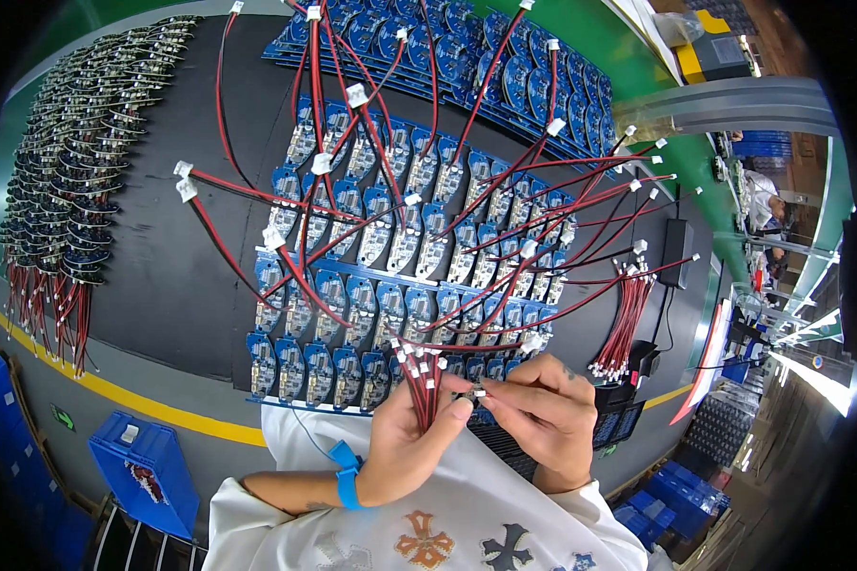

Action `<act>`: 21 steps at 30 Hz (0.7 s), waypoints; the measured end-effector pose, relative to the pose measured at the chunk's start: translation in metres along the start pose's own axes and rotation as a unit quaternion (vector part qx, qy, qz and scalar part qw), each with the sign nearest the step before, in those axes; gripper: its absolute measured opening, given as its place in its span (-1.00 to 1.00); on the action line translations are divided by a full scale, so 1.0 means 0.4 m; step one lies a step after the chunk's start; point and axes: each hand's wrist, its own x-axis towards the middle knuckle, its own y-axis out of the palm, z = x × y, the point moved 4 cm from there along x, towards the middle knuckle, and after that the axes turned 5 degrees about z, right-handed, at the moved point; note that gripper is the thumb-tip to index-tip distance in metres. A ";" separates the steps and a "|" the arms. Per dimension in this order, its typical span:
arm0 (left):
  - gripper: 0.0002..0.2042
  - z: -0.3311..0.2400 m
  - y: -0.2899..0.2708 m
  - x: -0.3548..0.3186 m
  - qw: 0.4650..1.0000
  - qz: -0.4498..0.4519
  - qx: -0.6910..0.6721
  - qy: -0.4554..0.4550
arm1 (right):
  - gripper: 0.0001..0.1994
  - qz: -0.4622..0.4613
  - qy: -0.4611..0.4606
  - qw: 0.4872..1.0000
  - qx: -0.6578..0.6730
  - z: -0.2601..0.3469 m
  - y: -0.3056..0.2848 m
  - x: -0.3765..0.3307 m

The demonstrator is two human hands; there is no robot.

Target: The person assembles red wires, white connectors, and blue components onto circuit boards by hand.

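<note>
Pinching a plug (479, 392) in the right hand (554, 419), beside the left hand (402, 449), clamped on wires (422, 392), at the boards' (416, 305) near edge. Looks partly done: showing leads (316, 86) over the boards and, at left, a wired stack (86, 143). Apparently leaves untouched a bundle (624, 319) at right and bare-looking panels (519, 81) at the far side.

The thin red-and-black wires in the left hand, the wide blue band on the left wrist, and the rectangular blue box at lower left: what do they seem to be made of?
Red-and-black wires: probably soft plastic insulation, smooth-looking and evenly coloured; cores hidden.
Blue band: fabric or rubber; its curve suggests flexibility, but the weave is unclear.
Blue box: likely rigid moulded plastic, given its uniform colour and straight walls.
</note>
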 end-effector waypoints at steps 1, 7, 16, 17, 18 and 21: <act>-0.83 -0.003 -0.001 0.002 1.000 -0.001 -0.002 0.003 | -0.74 0.018 0.007 1.000 -0.015 0.001 0.000 -0.001; -0.88 0.001 -0.004 0.007 0.999 -0.035 0.035 0.003 | -0.76 0.024 -0.068 0.992 -0.101 0.018 0.001 0.006; -0.89 0.024 -0.007 0.002 0.999 -0.019 -0.011 -0.038 | -0.85 0.046 -0.040 0.967 -0.246 -0.046 -0.030 0.059; -0.89 0.026 -0.009 0.001 0.999 -0.019 -0.012 -0.039 | -0.87 0.054 -0.044 0.961 -0.269 -0.056 -0.022 0.064; -0.89 0.028 -0.009 0.001 0.999 -0.015 -0.015 -0.040 | -0.88 0.064 -0.049 0.953 -0.292 -0.061 -0.017 0.070; -0.89 0.027 -0.011 0.000 0.999 -0.010 -0.022 -0.042 | -0.88 0.091 -0.061 0.941 -0.319 -0.040 -0.012 0.084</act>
